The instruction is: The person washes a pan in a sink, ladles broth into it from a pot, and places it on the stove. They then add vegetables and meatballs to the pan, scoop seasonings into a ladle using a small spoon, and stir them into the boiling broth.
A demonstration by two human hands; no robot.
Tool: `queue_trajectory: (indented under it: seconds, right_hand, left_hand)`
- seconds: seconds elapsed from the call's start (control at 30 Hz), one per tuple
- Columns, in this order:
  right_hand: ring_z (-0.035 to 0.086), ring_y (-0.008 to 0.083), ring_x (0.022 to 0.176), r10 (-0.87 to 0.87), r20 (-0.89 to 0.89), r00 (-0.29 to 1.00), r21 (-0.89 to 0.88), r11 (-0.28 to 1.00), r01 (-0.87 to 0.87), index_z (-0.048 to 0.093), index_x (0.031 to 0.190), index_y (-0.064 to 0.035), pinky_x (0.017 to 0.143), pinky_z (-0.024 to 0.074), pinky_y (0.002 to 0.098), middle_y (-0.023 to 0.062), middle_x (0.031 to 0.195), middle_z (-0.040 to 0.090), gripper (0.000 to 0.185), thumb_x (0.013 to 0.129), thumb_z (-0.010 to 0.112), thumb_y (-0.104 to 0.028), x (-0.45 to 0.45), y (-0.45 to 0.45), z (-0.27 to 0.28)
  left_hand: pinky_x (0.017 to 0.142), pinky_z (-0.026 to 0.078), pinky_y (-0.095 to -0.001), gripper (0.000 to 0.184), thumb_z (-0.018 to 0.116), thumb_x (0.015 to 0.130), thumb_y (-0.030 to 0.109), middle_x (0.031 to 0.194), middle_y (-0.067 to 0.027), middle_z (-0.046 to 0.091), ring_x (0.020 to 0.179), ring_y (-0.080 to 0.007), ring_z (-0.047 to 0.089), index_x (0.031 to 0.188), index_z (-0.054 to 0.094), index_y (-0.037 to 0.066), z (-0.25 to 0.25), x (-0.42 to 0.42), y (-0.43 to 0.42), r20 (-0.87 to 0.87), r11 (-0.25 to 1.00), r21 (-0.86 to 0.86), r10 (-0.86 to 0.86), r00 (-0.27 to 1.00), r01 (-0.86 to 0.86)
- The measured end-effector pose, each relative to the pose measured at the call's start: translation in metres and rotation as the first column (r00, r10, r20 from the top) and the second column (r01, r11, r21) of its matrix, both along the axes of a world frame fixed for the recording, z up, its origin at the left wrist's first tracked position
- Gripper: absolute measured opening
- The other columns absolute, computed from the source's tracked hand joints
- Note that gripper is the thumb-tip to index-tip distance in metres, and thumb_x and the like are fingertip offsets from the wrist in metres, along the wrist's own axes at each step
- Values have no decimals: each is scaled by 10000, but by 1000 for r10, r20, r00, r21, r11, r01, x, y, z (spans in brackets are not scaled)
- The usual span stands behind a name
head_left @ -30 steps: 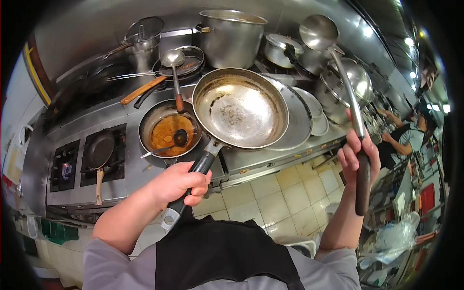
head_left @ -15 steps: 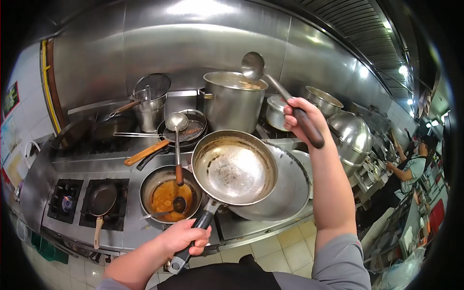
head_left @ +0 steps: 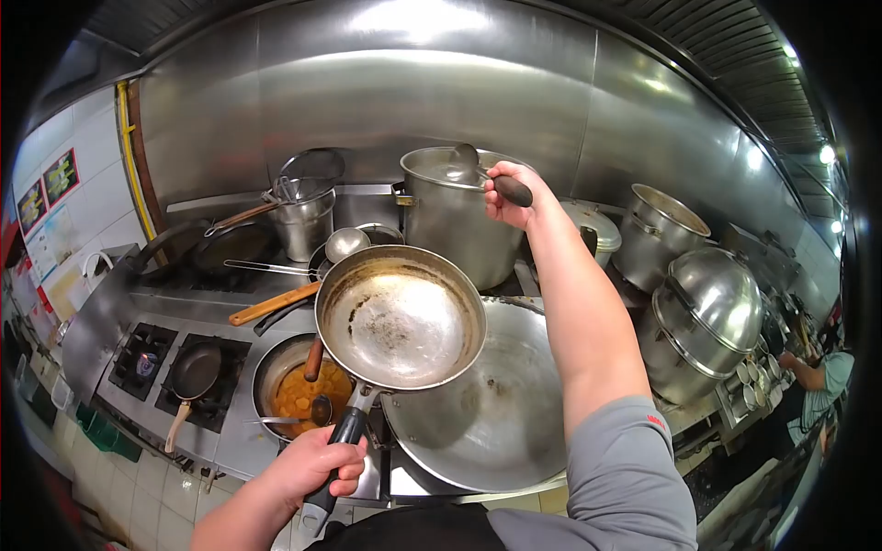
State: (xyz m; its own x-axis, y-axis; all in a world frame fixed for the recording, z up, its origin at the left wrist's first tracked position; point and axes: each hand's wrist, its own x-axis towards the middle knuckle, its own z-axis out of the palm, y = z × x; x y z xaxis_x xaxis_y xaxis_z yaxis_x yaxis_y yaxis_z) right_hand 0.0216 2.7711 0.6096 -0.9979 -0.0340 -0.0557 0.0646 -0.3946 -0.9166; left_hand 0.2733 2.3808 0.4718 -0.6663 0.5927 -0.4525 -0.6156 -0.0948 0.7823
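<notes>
My left hand (head_left: 317, 466) is wrapped round the black handle of a frying pan (head_left: 401, 317), whose bare, brown-stained inside faces up. It is held above the stove, overlapping a wide wok (head_left: 496, 432) behind it. With my right hand (head_left: 514, 195) I grip the dark handle of a ladle (head_left: 467, 158). The ladle's bowl is at the mouth of a tall stockpot (head_left: 455, 225); I cannot tell whether it touches the contents. Below the frying pan, a pan of orange sauce (head_left: 299, 393) sits on the stove with a spoon in it.
A second ladle (head_left: 347, 242) lies behind the frying pan. On the left burners stands a small skillet (head_left: 197, 369). A metal pot with strainers (head_left: 306, 220) is at the back left. To the right are a lidded pot (head_left: 593, 230), a domed steamer (head_left: 712, 294) and another person (head_left: 822, 381).
My right hand has moved the ladle left and down to the stockpot's mouth. The frying pan has shifted left over the stove. The view has turned, showing more of the wok.
</notes>
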Motion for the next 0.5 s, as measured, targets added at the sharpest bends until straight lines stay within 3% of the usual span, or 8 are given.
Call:
queue_trajectory:
  seconds: [0.33,0.5]
  right_hand:
    - [575,172,511,-107,-123,987,-36,994,103,526,802,-107,514,485,355,35,638,580,110,830,551,-210,4,2,29]
    - [583,182,506,-66,-108,992,-76,995,58,528,775,-106,523,493,359,43,612,584,125,832,545,-216,2,-7,32]
  left_hand:
    - [430,334,-246,99,550,854,68,624,-26,470,456,-107,417,921,479,54,18,-19,-2,-28,995,-6,100,995,-100]
    - [437,344,-247,109,549,863,81,627,-16,472,454,-103,419,939,475,58,22,-26,-1,-55,994,-15,104,993,-105]
